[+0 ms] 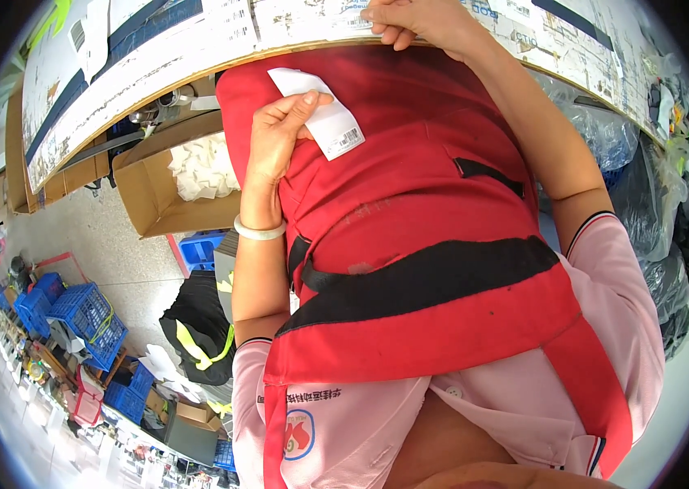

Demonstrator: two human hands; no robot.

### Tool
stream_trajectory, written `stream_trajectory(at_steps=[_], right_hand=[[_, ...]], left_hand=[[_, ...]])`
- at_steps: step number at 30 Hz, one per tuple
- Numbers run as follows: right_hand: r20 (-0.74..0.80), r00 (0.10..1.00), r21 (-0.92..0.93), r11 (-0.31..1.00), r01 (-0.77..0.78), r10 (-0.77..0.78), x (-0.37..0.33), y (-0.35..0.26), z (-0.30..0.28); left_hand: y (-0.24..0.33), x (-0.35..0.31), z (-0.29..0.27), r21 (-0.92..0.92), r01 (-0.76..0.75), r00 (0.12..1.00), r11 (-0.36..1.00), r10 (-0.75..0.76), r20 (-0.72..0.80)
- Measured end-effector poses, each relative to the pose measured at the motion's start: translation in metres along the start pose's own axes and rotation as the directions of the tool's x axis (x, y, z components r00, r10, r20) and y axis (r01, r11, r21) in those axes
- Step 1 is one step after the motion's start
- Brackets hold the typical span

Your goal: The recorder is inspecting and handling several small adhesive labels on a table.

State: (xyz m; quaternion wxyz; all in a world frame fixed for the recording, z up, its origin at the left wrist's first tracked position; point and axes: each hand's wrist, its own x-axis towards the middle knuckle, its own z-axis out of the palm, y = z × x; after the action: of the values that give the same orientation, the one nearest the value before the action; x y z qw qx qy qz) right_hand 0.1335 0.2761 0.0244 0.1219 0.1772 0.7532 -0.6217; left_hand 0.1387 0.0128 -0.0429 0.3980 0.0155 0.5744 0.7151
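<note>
My left hand point(279, 126) is closed on a white paper label strip point(312, 110), pinched between thumb and fingers. The strip hangs over my red apron point(442, 220), and a small printed barcode shows at its lower end. Past the apron, my right hand point(422, 23) rests at the near edge of the worktable point(303, 20). Its fingers are curled together over the white tabletop, and what they hold, if anything, cannot be made out.
Left of my lap, beneath the tabletop, an open cardboard box point(145, 191) holds crumpled white pieces point(202, 167). Blue plastic crates point(92, 322) stand on the floor at far left. A black bundle with yellow-green strips point(198, 326) lies by my left arm. Clear plastic bags point(642, 187) are at right.
</note>
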Motion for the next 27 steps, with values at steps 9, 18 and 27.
stream_trajectory(at_steps=[9,18,27], right_hand=[[-0.013,1.0,-0.055,0.998,0.006,-0.006,-0.002,-0.006,0.002],[-0.034,0.998,-0.163,0.986,0.045,-0.051,-0.006,-0.01,0.01],[0.023,0.992,-0.002,0.992,0.125,-0.125,-0.013,0.002,-0.007]], left_hand=[[-0.001,0.001,0.0,-0.023,0.001,1.0,1.0,-0.001,-0.001],[0.0,0.0,-0.002,-0.001,0.001,1.0,1.0,-0.001,0.007],[0.001,0.001,0.004,-0.013,-0.007,1.0,1.0,0.007,0.0]])
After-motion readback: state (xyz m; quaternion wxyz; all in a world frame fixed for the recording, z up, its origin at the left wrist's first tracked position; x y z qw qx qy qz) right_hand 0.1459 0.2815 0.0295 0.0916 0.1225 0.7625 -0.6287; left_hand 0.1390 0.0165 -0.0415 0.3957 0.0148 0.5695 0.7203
